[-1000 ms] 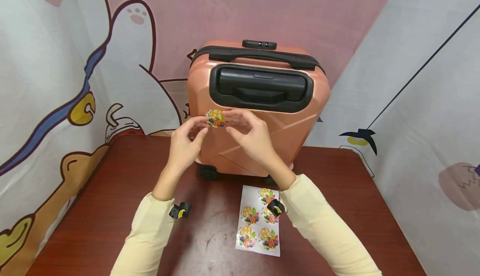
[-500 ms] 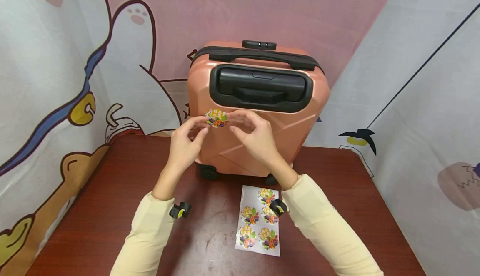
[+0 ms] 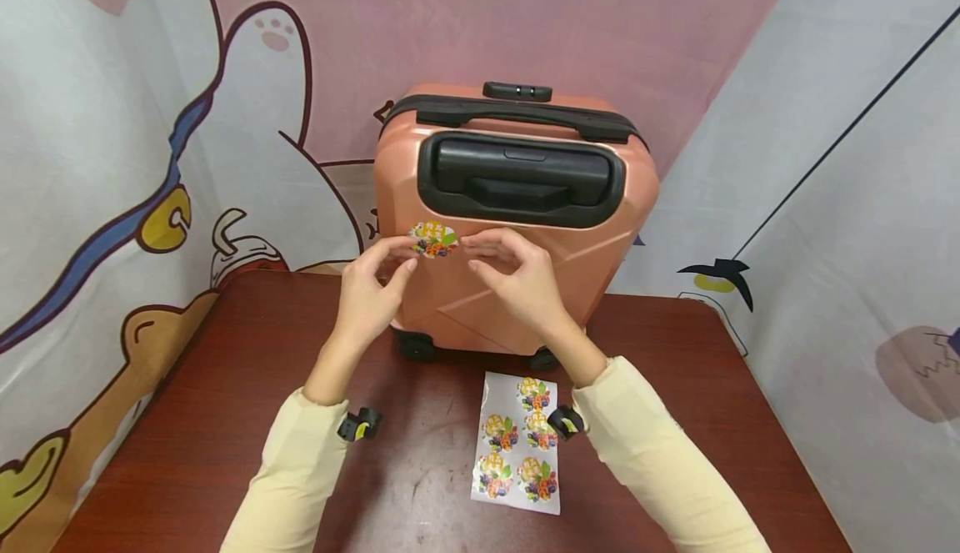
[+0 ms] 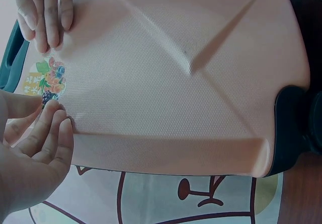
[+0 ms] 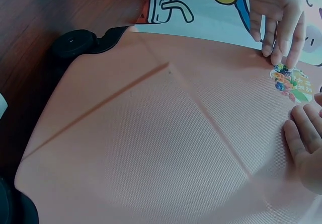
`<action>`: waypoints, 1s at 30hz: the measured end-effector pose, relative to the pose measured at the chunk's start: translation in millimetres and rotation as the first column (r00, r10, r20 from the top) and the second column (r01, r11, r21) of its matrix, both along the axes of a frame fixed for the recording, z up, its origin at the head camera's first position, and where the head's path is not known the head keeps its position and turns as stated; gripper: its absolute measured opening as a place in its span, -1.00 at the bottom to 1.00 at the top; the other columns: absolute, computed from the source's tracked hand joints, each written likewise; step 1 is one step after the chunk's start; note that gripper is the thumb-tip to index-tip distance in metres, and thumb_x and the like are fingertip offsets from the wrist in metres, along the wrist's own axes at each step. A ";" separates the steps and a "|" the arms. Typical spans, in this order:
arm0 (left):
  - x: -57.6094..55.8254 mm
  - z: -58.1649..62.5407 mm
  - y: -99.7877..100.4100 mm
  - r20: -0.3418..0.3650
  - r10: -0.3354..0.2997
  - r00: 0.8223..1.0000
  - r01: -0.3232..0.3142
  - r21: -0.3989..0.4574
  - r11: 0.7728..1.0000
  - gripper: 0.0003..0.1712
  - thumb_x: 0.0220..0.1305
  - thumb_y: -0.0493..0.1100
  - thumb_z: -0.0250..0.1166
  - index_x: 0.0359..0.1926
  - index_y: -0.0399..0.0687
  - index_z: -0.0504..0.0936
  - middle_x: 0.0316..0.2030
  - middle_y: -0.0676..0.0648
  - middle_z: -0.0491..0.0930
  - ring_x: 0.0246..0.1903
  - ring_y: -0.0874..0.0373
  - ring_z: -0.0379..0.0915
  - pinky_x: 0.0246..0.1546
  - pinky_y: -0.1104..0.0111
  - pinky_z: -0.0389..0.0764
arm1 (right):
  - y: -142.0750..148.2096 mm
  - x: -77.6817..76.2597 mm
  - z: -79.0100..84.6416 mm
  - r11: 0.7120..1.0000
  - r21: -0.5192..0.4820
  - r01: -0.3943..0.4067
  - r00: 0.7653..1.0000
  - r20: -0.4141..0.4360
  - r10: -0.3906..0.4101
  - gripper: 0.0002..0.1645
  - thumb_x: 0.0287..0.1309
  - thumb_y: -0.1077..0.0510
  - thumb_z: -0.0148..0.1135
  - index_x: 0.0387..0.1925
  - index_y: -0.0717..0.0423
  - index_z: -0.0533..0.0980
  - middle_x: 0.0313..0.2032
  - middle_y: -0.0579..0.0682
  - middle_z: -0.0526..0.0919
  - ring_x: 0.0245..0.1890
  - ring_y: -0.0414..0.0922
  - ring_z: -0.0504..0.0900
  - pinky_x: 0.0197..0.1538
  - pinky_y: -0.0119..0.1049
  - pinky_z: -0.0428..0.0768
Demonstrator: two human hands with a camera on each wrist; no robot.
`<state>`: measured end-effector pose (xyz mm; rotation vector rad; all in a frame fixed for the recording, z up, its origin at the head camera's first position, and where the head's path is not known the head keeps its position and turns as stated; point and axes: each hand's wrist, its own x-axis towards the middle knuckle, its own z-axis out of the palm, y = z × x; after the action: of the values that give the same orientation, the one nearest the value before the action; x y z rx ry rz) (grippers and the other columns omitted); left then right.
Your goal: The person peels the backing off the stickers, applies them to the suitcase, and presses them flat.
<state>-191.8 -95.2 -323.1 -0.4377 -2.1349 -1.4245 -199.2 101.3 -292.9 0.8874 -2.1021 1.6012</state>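
Note:
A round fruit-printed sticker (image 3: pixel 433 239) lies flat against the upper left of the pink hard-shell suitcase (image 3: pixel 517 286), below its black handle recess. At the sticker's left edge are the fingertips of my left hand (image 3: pixel 369 282), with the thumb standing apart from the index finger. My right hand (image 3: pixel 517 273) hovers just off the sticker's right edge, fingers extended and nothing held. In the left wrist view the sticker (image 4: pixel 54 78) shows between both hands, and the left fingertips overlap its edge. The right wrist view shows the sticker (image 5: pixel 292 83) smooth on the shell.
A white sheet with several matching stickers (image 3: pixel 487 386) lies on the dark red-brown table (image 3: pixel 427 470) in front of the suitcase. Cartoon-printed cloth (image 3: pixel 600 27) hangs behind and at both sides. Black wheels (image 3: pixel 414 344) stand at the suitcase's foot.
My right hand has let go of the sticker and drawn back slightly to the right and down. The sticker's right side now shows fully. My left hand has stayed in place.

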 end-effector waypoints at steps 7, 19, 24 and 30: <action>1.6 -2.7 -0.3 -0.004 -0.002 1.000 0.002 -0.008 1.000 -0.78 0.19 -0.38 0.23 -0.12 -0.26 0.60 -0.32 -0.14 0.64 -0.36 0.11 0.53 -0.39 0.32 0.45 | 5.2 2.0 -3.5 1.000 0.003 0.018 0.999 0.048 -0.018 -0.78 -0.01 0.47 0.26 -0.23 0.39 0.54 -0.24 0.22 0.66 -0.21 0.03 0.64 -0.16 -0.29 0.58; 3.4 -19.2 5.5 0.035 -0.013 0.999 0.013 -0.015 1.000 -0.80 0.19 -0.36 0.24 -0.13 -0.23 0.61 -0.33 -0.11 0.63 -0.37 0.14 0.48 -0.40 0.31 0.44 | 17.8 4.9 -22.9 0.996 0.055 0.068 0.988 0.137 -0.075 -0.80 -0.03 0.45 0.28 -0.27 0.34 0.54 -0.31 0.20 0.66 -0.31 -0.03 0.64 -0.27 -0.36 0.56; 5.6 -32.2 12.9 0.053 -0.035 0.998 0.037 -0.029 0.999 -0.80 0.19 -0.36 0.24 -0.14 -0.23 0.61 -0.35 -0.10 0.63 -0.35 0.11 0.52 -0.37 0.26 0.49 | 25.3 9.2 -37.8 0.995 0.069 0.066 0.975 0.208 -0.079 -0.77 -0.02 0.43 0.29 -0.24 0.33 0.53 -0.30 0.20 0.66 -0.29 -0.01 0.64 -0.25 -0.34 0.56; 8.8 -51.6 22.5 0.117 -0.082 0.990 0.086 -0.026 0.996 -0.81 0.17 -0.39 0.24 -0.16 -0.26 0.61 -0.37 -0.10 0.63 -0.35 0.09 0.54 -0.36 0.25 0.54 | 38.0 10.7 -63.0 0.993 0.097 0.073 0.959 0.266 -0.097 -0.78 -0.02 0.44 0.29 -0.25 0.35 0.54 -0.31 0.22 0.66 -0.31 -0.08 0.65 -0.26 -0.37 0.57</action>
<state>-183.0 -72.7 -374.7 -0.4722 -2.2577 -1.4978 -188.5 139.2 -355.9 0.6216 -2.3758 1.6778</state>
